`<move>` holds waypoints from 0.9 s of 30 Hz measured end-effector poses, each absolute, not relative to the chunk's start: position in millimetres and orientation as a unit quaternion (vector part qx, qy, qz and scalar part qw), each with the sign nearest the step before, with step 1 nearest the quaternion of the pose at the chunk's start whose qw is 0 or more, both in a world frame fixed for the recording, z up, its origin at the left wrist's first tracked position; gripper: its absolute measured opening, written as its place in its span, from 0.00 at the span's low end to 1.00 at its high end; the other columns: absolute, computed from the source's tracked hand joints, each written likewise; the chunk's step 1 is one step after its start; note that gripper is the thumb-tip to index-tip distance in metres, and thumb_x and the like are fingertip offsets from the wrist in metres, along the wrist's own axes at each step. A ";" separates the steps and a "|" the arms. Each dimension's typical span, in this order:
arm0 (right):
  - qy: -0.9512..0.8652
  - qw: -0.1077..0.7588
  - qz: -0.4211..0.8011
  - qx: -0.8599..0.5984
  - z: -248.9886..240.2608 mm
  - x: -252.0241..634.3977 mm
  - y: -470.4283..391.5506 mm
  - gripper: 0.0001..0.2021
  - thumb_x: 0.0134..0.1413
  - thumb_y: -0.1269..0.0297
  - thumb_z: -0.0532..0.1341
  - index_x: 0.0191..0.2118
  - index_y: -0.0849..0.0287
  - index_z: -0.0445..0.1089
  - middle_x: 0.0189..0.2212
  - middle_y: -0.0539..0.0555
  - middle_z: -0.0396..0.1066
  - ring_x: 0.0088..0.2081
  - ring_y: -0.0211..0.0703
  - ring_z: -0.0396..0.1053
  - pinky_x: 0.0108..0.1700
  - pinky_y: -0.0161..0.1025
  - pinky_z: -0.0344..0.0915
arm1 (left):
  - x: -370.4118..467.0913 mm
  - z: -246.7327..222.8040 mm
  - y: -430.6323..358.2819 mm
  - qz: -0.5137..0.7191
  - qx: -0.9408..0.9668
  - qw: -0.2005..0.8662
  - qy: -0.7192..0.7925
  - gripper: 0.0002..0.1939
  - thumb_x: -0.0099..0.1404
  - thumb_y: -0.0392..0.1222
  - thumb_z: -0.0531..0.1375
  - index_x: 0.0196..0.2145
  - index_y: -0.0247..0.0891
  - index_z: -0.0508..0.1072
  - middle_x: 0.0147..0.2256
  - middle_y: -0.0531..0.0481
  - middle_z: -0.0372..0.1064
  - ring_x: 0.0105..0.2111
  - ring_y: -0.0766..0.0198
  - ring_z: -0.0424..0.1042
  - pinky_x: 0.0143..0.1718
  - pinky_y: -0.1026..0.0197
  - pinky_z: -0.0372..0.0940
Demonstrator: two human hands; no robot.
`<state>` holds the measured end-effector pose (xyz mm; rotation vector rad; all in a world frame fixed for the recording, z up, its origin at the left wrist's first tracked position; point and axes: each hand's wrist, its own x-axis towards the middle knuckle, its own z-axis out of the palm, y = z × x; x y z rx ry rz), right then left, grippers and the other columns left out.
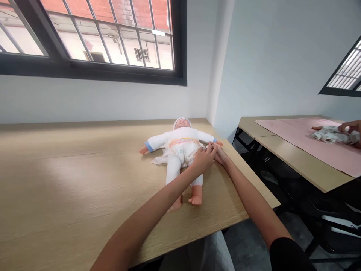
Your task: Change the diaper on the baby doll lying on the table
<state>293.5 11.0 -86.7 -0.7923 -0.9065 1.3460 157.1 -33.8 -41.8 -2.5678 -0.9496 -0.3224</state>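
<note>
A baby doll (184, 133) in white clothes with blue cuffs lies on its back on the wooden table (84, 180), head toward the wall, arms spread. Around its hips is a white diaper (186, 150) with a coloured waistband; one side panel spreads out on the table at the left. My left hand (204, 158) reaches across the doll's leg to the right side of the diaper, fingers bent. Beside it, touching it, is my right hand (220, 153), near the doll's cuff. The fingers of both are bunched together at the diaper's edge, and what they pinch is too small to make out.
A wall and a barred window (113, 37) stand behind the table. To the right, across a gap, another table holds a pink mat (299, 139) and a clothed doll (328, 134), with another person's hand (351, 127) on it. Dark chairs (324, 222) stand below.
</note>
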 end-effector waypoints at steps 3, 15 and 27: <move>-0.395 0.618 0.588 -0.342 -87.3 293.8 10.7 0.07 0.47 0.71 0.59 0.36 0.57 0.68 0.25 0.47 0.68 0.29 0.37 0.66 0.38 0.34 0.65 | 156.7 -41.5 -33.7 -0.114 -0.916 0.188 -0.336 0.30 0.66 0.41 0.53 0.62 0.29 0.54 0.60 0.29 0.57 0.46 0.50 0.71 0.46 0.52 0.61; -0.392 0.618 0.586 -0.347 -90.2 293.3 13.4 0.07 0.44 0.69 0.61 0.34 0.56 0.69 0.26 0.49 0.70 0.31 0.41 0.68 0.38 0.37 0.66 | 156.9 -42.6 -32.3 -0.106 -0.914 0.187 -0.345 0.31 0.65 0.42 0.54 0.63 0.29 0.53 0.61 0.30 0.56 0.45 0.51 0.72 0.47 0.53 0.61; -0.403 0.613 0.594 -0.330 -95.8 293.7 15.7 0.10 0.42 0.67 0.63 0.35 0.55 0.69 0.24 0.50 0.69 0.29 0.43 0.68 0.34 0.37 0.65 | 153.9 -42.1 -34.3 -0.122 -0.913 0.195 -0.338 0.30 0.65 0.40 0.55 0.62 0.28 0.54 0.59 0.29 0.58 0.45 0.52 0.72 0.50 0.51 0.60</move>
